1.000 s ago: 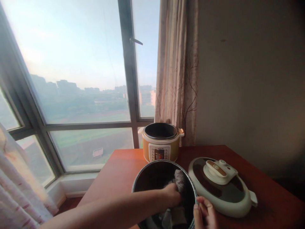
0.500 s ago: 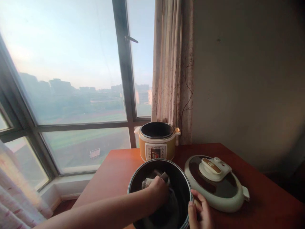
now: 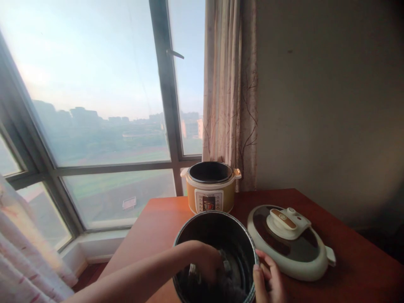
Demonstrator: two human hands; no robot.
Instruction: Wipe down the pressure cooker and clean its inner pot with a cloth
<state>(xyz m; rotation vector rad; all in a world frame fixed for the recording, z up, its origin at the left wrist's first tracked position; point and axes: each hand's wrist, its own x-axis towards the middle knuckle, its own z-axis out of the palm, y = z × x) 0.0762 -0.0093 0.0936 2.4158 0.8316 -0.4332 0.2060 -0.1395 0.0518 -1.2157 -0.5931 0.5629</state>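
A dark inner pot [image 3: 217, 225] stands on the red-brown table [image 3: 158, 227] right in front of me. My left hand [image 3: 206, 265] reaches down inside it, fingers closed on a grey cloth [image 3: 225, 275] pressed against the pot's inner wall. My right hand [image 3: 268, 280] grips the pot's right rim, thumb on the edge. Behind the pot stands the yellow cooker body [image 3: 211, 187], open on top. The cooker's white lid [image 3: 288, 240] lies flat on the table to the right of the pot.
A large window [image 3: 94, 105] fills the left side, with a patterned curtain [image 3: 230, 92] hanging by the wall behind the cooker. Another pale curtain [image 3: 22, 252] hangs at the lower left. The table's left edge drops off toward the window sill.
My left hand with the cloth has moved from the far right wall of the pot down toward the bottom near side. My right hand stays on the rim.
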